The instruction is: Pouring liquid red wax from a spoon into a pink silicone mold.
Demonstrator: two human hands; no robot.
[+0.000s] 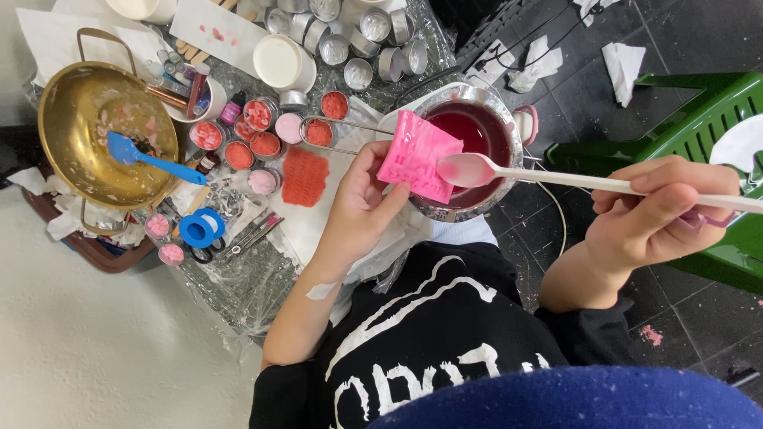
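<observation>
Seen from above at a cluttered craft table (262, 294): left hand (358, 210) pinching a pink silicone mould (417, 165) at the rim of a metal pot (509, 171) of dark red liquid; right hand (656, 214) closed around a long white spoon (556, 179), bowl level beside the mould. Filling step apparently under way. Next move likely calling for a slow tilt over the mould, without drips. Nearby: small tins of red wax (266, 143), brass bowl (87, 135) with blue spatula (147, 159).

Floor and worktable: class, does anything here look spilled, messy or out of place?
Yes. A pink blob lies spilled on the dark floor, with crumpled tissues scattered further off. Pink residue is smeared inside the brass bowl. The left hand holds a pink mould; the right hand holds a spoon.
</observation>
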